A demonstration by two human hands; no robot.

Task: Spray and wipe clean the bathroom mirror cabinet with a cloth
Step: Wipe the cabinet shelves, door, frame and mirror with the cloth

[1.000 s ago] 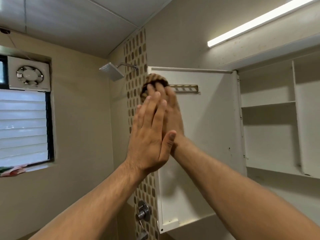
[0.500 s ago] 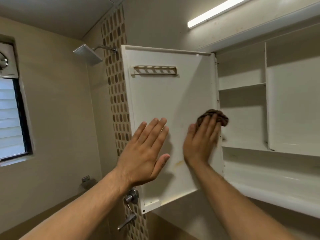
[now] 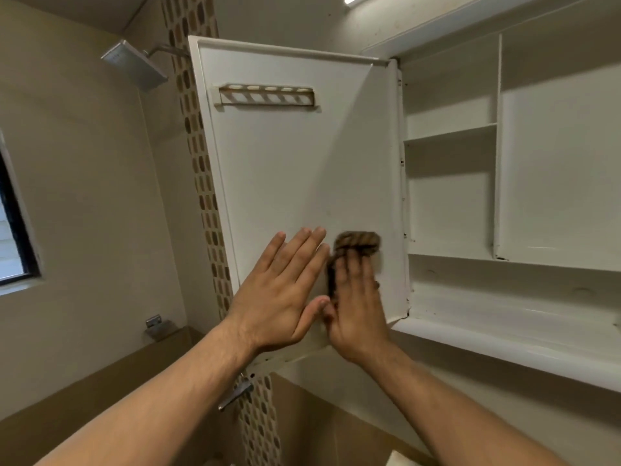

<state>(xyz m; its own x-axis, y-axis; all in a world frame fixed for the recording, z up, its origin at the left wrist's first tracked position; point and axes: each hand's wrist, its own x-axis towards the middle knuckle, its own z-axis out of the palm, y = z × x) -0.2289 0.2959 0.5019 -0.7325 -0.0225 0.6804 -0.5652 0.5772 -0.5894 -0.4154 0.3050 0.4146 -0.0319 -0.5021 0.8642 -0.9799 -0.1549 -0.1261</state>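
The white cabinet door (image 3: 295, 169) stands swung open to the left, its inner face toward me, with a small slotted rack (image 3: 267, 95) near its top. My right hand (image 3: 358, 304) presses a brown cloth (image 3: 358, 242) flat against the lower right part of that inner face, fingers straight and blurred with motion. My left hand (image 3: 279, 297) lies flat and open against the door's lower left part, right beside the right hand. No spray bottle is in view.
The open cabinet (image 3: 554, 183) to the right shows white shelves and a vertical divider. A shower head (image 3: 134, 63) juts out upper left beside a strip of mosaic tiles (image 3: 201, 183). Tap handles (image 3: 237, 393) sit under the door; a window (image 3: 13, 230) is far left.
My right hand with the cloth went from the door's top left down to its lower right, then slightly left and lower. My left hand stays flat on the door. The view has tilted.
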